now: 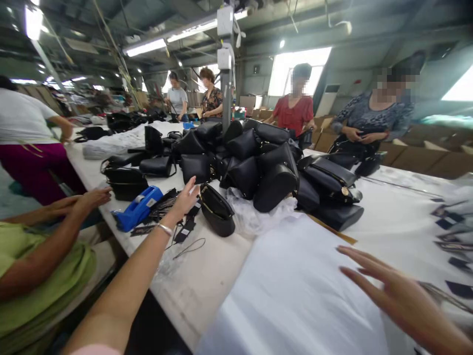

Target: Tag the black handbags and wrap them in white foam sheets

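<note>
In the workshop, a pale bench [205, 281] carries a heap of black bags [246, 175]. Before this heap, toward its left side, stands a black pouch [222, 222] with unzipped top. The left arm reaches forward; its left grip [184, 200] is wide, just beside the pouch. Nearer than the heap, on its right, the right grip [386, 283] hovers wide, fingers straight, over white sheeting [288, 276].

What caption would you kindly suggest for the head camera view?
Left hand beside a small black bag, right hand over white sheeting, a heap of black bags beyond.
</note>
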Demonstrator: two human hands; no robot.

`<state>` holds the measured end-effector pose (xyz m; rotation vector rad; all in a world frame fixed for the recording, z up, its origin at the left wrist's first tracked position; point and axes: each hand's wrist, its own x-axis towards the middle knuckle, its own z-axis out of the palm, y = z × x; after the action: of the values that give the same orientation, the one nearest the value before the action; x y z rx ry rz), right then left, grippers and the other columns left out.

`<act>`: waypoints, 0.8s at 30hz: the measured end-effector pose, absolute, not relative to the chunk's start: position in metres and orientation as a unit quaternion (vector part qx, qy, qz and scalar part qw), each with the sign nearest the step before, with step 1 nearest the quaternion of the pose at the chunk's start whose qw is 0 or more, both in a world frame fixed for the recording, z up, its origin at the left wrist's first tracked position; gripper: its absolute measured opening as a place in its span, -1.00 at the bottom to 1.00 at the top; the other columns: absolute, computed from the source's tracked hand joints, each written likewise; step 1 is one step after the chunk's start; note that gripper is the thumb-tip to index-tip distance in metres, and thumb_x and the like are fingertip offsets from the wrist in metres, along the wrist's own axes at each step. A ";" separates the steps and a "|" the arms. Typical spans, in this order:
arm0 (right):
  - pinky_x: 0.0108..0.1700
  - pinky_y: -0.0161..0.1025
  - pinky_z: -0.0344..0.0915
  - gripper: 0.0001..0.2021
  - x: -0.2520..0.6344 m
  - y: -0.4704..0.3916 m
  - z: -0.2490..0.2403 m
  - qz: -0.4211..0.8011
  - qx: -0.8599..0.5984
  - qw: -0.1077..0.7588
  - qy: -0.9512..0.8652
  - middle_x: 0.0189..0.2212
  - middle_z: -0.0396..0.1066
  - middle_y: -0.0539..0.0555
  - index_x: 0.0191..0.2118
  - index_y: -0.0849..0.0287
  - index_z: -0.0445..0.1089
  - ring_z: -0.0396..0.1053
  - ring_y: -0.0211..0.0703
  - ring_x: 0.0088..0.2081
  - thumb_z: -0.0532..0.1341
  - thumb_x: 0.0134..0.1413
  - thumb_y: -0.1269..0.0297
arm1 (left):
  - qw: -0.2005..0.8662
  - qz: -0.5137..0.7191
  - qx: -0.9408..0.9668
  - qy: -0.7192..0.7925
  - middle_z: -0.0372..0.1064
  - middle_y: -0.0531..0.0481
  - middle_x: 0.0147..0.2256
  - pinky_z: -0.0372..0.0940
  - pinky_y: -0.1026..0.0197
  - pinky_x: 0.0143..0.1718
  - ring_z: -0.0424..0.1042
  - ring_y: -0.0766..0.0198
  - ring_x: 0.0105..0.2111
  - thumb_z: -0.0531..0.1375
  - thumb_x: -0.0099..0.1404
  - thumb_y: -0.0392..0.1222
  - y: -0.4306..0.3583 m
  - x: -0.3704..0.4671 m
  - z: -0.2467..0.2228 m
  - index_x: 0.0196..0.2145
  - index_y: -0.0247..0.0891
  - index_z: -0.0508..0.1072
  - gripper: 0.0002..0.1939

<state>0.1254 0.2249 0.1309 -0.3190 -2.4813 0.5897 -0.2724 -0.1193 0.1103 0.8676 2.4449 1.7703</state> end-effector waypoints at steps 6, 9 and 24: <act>0.21 0.16 0.27 -0.40 -0.044 0.111 0.108 0.337 -0.034 0.162 -0.927 0.22 0.30 0.23 0.24 0.11 0.30 0.26 0.17 0.23 0.30 0.11 0.03 | 0.097 0.472 0.334 0.810 0.06 -0.46 0.32 0.05 -0.13 0.27 0.15 -0.18 0.29 0.46 -0.08 0.06 -0.140 -0.340 0.087 0.39 -0.34 -0.08 0.24; 0.20 0.13 0.26 -0.26 -0.119 0.081 0.086 0.391 -0.085 0.149 -0.904 0.25 0.25 0.30 0.27 0.19 0.25 0.23 0.20 0.25 0.40 -0.03 0.12 | 0.120 0.442 0.374 0.806 0.16 -0.42 0.28 0.14 -0.08 0.23 0.28 -0.10 0.22 0.44 -0.08 0.00 -0.140 -0.355 0.083 0.38 -0.36 -0.03 0.19; -0.19 -0.16 0.47 -0.75 -0.028 0.114 0.113 0.461 -0.071 0.197 -0.863 -0.28 0.59 -0.05 -0.07 0.06 0.54 0.53 -0.01 -0.23 0.28 0.13 0.23 | 0.047 0.285 0.523 0.802 0.51 -0.10 -0.06 0.32 0.00 0.06 0.45 -0.05 -0.03 0.35 0.10 0.06 -0.140 -0.272 0.131 -0.07 -0.18 0.52 -0.54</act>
<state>-0.0279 0.1136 0.1131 -0.1976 -2.4159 1.2897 -0.2720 -0.1395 0.1309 1.5962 2.4466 0.8684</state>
